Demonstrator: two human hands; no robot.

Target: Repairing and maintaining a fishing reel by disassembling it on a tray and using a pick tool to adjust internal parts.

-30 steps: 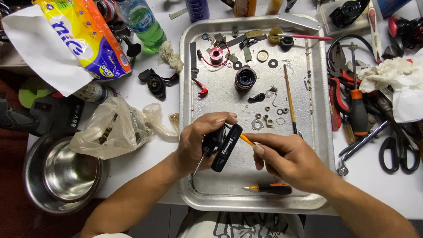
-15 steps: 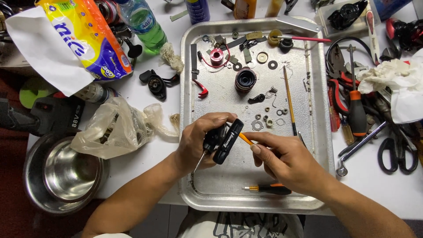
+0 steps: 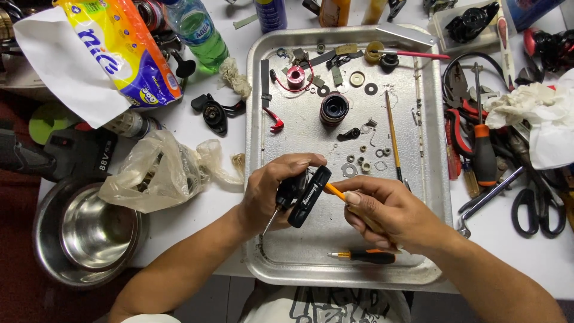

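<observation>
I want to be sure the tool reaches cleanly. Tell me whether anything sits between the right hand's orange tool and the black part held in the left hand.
Nothing visible does. The left hand holds the black part above the metal tray, and the orange tool in the right hand already has its tip at the part's edge. The loose washers lie beyond, on the tray.

The left hand (image 3: 272, 194) covers much of the black part (image 3: 308, 196). The screwdriver's (image 3: 336, 192) handle is buried in the right hand (image 3: 388, 212). The bowl (image 3: 51, 263) is cut by the left edge. The washers (image 3: 359, 162) are too small to tell apart.
</observation>
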